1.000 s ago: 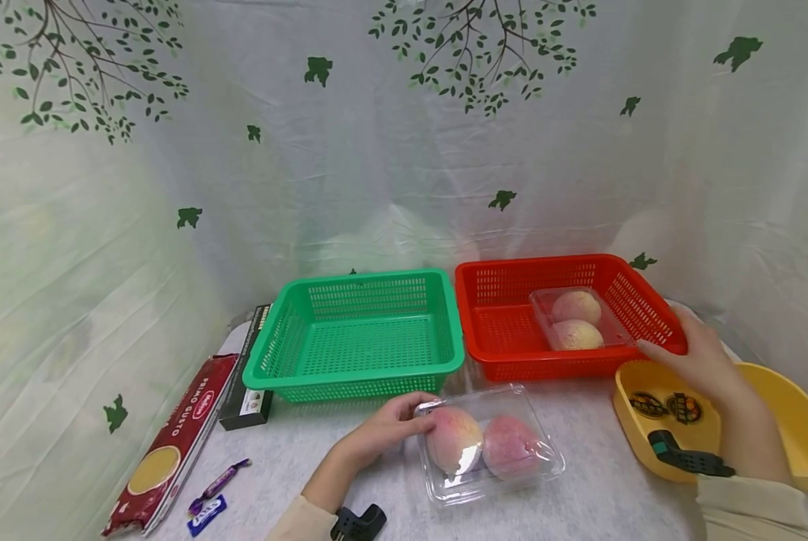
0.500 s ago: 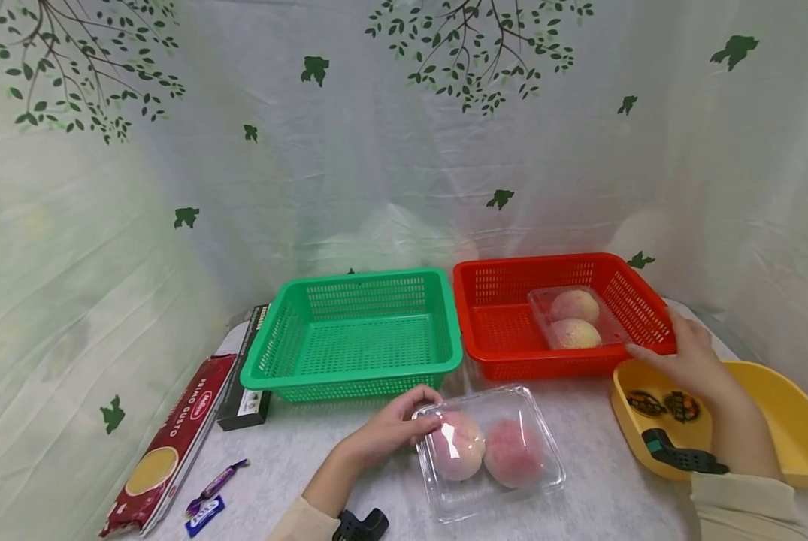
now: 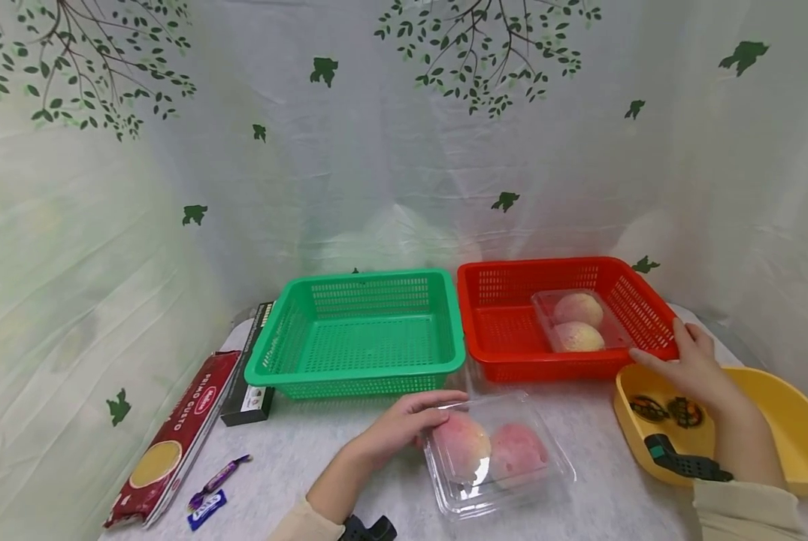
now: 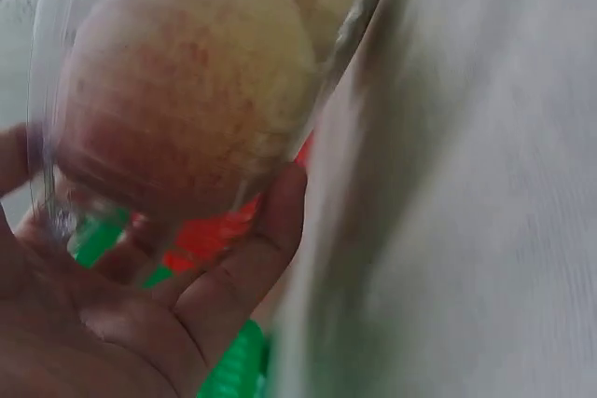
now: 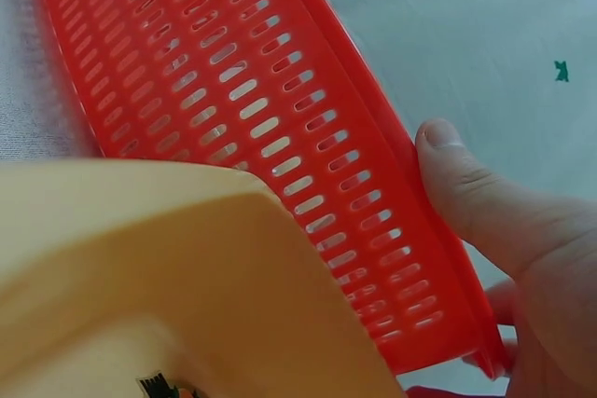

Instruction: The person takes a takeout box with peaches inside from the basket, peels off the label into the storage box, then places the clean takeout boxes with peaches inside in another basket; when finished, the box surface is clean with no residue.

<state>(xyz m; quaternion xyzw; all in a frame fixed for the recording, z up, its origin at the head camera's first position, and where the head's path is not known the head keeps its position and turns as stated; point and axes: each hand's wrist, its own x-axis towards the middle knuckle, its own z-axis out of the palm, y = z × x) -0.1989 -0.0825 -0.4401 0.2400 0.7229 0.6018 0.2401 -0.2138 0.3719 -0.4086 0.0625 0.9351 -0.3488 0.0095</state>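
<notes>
My left hand [image 3: 410,428] grips the left edge of a clear plastic clamshell box [image 3: 454,503] holding two pink peaches [image 3: 517,453]. In the left wrist view, the thumb and fingers hold the box edge beside one peach [image 4: 187,90]; the box is tilted above the table. At the right, my right hand [image 3: 697,372] holds the front right corner of a red plastic basket [image 3: 505,327]. The right wrist view shows the thumb [image 5: 466,179] on the basket's rim, with the other fingers partly hidden. Inside that basket lies another clear box with two paler peaches [image 3: 578,323].
A green basket [image 3: 370,379] stands left of the red one. A yellow container [image 3: 637,443] with dark round stickers sits under my right forearm. Along the left lie a black box [image 3: 248,402], a red pasta packet [image 3: 180,436] and two small wrapped sweets [image 3: 217,481].
The box of peaches has shifted slightly to the right with my left hand, and its tilt has changed. My right hand stays at the red basket's corner, a little lower than before.
</notes>
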